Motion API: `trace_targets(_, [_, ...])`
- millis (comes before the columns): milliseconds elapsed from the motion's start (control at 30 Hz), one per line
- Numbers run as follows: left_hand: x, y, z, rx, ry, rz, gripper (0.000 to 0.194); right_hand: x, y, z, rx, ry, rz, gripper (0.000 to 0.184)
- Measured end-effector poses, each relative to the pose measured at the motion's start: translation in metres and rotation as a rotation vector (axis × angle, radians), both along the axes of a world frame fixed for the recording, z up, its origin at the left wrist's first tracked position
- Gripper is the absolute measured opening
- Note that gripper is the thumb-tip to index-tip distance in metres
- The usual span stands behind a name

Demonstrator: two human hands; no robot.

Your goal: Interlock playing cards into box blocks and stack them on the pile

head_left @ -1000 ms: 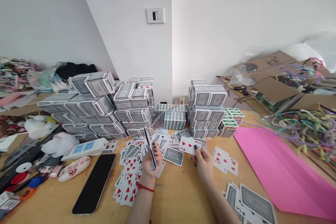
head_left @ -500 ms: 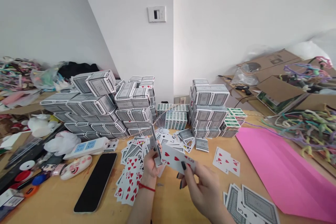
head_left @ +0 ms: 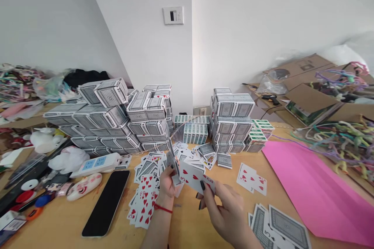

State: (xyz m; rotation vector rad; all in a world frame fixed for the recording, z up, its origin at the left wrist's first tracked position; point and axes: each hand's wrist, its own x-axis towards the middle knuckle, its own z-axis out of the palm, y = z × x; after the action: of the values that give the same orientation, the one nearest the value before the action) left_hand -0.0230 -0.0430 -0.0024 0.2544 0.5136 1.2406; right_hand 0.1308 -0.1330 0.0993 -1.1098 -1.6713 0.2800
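Note:
My right hand (head_left: 223,206) pinches a three of hearts (head_left: 193,177) between thumb and fingers, its face toward me. Just left of it, my left hand (head_left: 168,183) is closed around several playing cards (head_left: 173,159), held upright and seen almost edge-on. Thin clear film or plastic shows beside those cards; what it belongs to I cannot make out. Face-up heart cards (head_left: 147,198) lie fanned on the table to the left of my left wrist. To the right of my right hand lie a five of hearts (head_left: 246,177) with another heart card, and loose cards (head_left: 288,221) mostly face down.
Tall stacks of card bundles stand at the back left (head_left: 99,116) and back right (head_left: 233,120). Green-and-white boxes (head_left: 195,133) sit between them. A black phone (head_left: 106,204) and a power strip (head_left: 99,163) lie left; a pink sheet (head_left: 315,194) covers the right side.
My right hand has shifted slightly left with the three of hearts, bringing it closer to the cards in my left hand. Everything else looks unchanged.

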Motion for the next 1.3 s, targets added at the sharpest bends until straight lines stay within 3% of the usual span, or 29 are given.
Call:
trace_targets(133, [0.0,0.001,-0.001,-0.01,-0.089,-0.008,0.012,0.0,0.0,-0.005,-0.001,-0.022,0.011,0.016])
trace_targets(400, [0.001,0.002,0.0,-0.01,-0.025,0.07,0.017,0.0,0.002,-0.007,0.038,-0.11,-0.008,0.017])
trace_targets(567, [0.004,0.004,0.0,-0.027,0.025,0.156,0.027,0.003,0.005,-0.014,-0.139,-0.059,-0.027,0.012])
trace_targets(800, [0.005,0.005,0.001,-0.005,0.039,0.165,0.042,0.009,0.011,-0.014,-0.402,0.075,0.009,0.027])
trace_targets(1033, [0.007,0.006,0.012,-0.047,0.11,0.186,0.033,0.018,0.019,-0.011,-0.603,0.1,-0.04,0.034])
trace_targets(1300, [0.011,0.005,0.014,0.01,0.315,0.111,0.02,0.031,0.032,-0.025,-0.683,0.101,-0.111,0.031])
